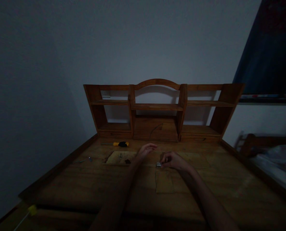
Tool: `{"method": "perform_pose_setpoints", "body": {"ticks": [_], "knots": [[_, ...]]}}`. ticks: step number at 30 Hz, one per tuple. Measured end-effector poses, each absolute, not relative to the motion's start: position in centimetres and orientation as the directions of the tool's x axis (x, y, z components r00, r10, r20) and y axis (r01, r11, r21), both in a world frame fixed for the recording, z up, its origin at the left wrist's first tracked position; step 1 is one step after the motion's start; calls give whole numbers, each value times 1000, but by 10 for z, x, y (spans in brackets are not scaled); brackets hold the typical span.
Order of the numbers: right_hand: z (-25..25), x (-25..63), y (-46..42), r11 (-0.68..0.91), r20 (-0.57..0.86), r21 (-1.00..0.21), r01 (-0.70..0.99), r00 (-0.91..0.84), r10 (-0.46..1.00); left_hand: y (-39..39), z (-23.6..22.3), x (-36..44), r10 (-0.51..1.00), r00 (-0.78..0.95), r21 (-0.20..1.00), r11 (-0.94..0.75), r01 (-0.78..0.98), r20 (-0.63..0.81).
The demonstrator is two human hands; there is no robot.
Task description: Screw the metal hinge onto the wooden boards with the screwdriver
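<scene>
My right hand is closed in a pinch on a small shiny metal piece, low over the desk top. The dim light hides what kind of part it is. To its left, my left hand hovers above the desk with its fingers stretched out and nothing in them. Just below the metal piece, a pale rectangular patch shows on the wood. Left of my left wrist lies a worn, light-coloured patch with a dark spot. Behind it rests a screwdriver with a yellow and black handle, its shaft pointing left.
A wooden shelf unit stands along the back of the wooden desk. Small metal bits lie at the left. A yellow-ended tool is at the lower left. Raised edging runs along the right side.
</scene>
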State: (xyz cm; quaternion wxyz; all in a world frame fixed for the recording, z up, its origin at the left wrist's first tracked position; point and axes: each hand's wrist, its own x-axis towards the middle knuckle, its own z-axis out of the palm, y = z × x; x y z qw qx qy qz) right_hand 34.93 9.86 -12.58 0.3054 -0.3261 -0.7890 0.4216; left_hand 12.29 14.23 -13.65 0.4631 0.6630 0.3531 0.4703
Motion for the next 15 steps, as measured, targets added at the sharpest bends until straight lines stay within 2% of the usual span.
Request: {"method": "perform_pose_setpoints", "body": {"ticks": [9, 15], "knots": [[-128, 350, 100, 459, 219, -848, 266, -612, 760, 141, -138, 123, 891, 326, 938, -344, 34, 315], [-123, 348, 97, 556, 295, -774, 302, -605, 740, 141, -138, 123, 888, 337, 936, -348, 45, 314]]}}
